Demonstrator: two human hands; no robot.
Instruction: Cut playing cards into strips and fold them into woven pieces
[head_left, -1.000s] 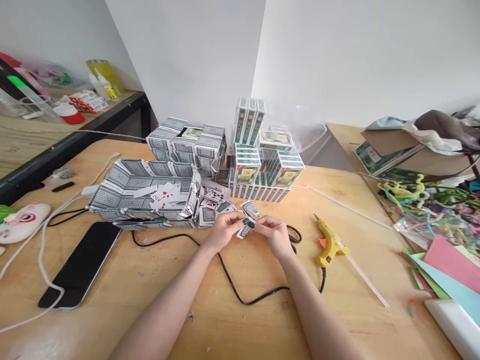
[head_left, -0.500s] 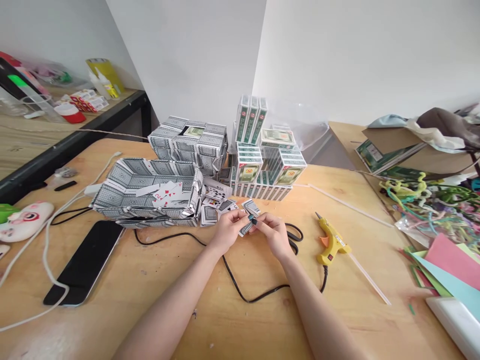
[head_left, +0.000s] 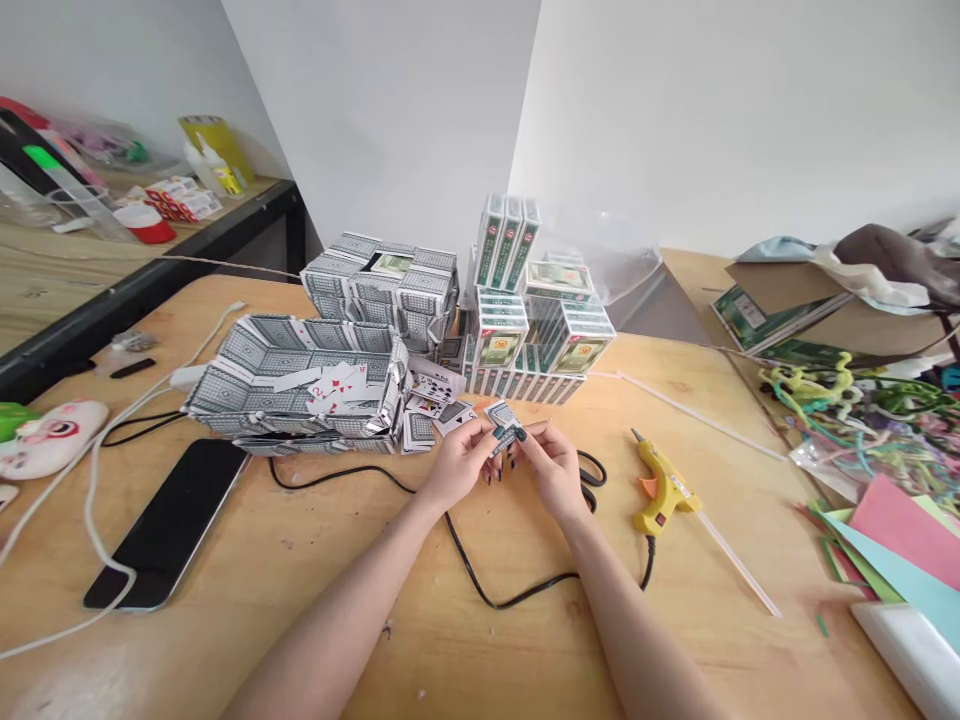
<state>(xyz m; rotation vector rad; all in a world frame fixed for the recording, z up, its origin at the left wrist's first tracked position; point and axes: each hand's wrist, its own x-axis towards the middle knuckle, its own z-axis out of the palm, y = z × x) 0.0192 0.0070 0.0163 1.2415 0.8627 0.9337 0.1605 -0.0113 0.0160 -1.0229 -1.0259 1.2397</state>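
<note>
Between my two hands is a grey-backed playing card [head_left: 500,416], which looks folded or bent; my fingers cover part of it. The thumb and fingers of my left hand [head_left: 463,462] pinch its left side. On its other side my right hand [head_left: 553,468] grips it in the same way, close to the left. Just left of them lie loose playing cards [head_left: 418,432], some face up. Beyond these stands an open box built of folded cards [head_left: 300,345], with loose cards inside. A second card-built block [head_left: 382,280] sits behind it.
Stacked card packs [head_left: 501,345] stand at the back. A yellow glue gun [head_left: 661,488] lies right, its black cord [head_left: 517,603] looping below my hands. At left are a phone [head_left: 169,525] and white cable [head_left: 94,500]; at right, coloured paper [head_left: 900,530] and pipe cleaners [head_left: 862,410].
My fingers have shifted on the card, with the thumbs now on top and other fingertips showing beneath. Its lower end has come up between my hands. The view has moved slightly.
</note>
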